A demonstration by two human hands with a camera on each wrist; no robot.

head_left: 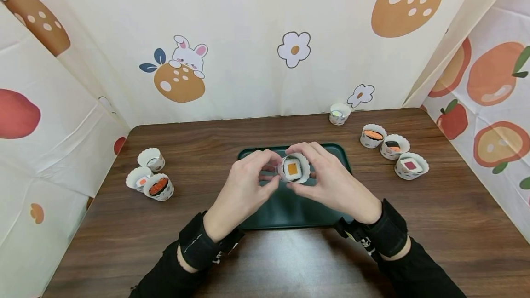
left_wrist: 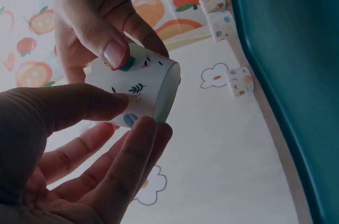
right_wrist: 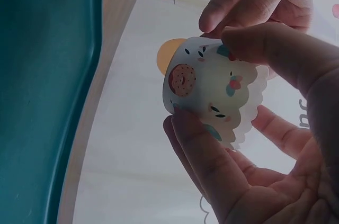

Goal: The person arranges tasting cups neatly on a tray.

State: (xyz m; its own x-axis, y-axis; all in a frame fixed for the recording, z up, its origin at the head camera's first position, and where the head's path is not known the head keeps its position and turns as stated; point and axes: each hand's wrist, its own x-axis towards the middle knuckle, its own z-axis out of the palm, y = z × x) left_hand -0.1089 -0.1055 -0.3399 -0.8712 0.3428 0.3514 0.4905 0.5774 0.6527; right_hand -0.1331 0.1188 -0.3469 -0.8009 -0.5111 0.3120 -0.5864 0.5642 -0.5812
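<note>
Both hands hold one paper baking cup [head_left: 283, 172] with a scalloped rim above the dark green tray [head_left: 290, 217]. Inside it sits a sushi piece [head_left: 293, 169], white with an orange-yellow square on top. My left hand [head_left: 248, 178] pinches the cup's left side between thumb and fingers. From the right, my right hand [head_left: 327, 180] grips it the same way. Printed leaves and a doughnut show on the cup [right_wrist: 212, 86] in the right wrist view.
Several similar cups with sushi stand at the right, among them one with a dark red top [head_left: 410, 167]. One cup [head_left: 339, 115] is at the back edge. Left on the wooden table [head_left: 198, 151] are three more, one with orange-red topping [head_left: 159, 187]. Printed cloth [head_left: 248, 59] hangs behind.
</note>
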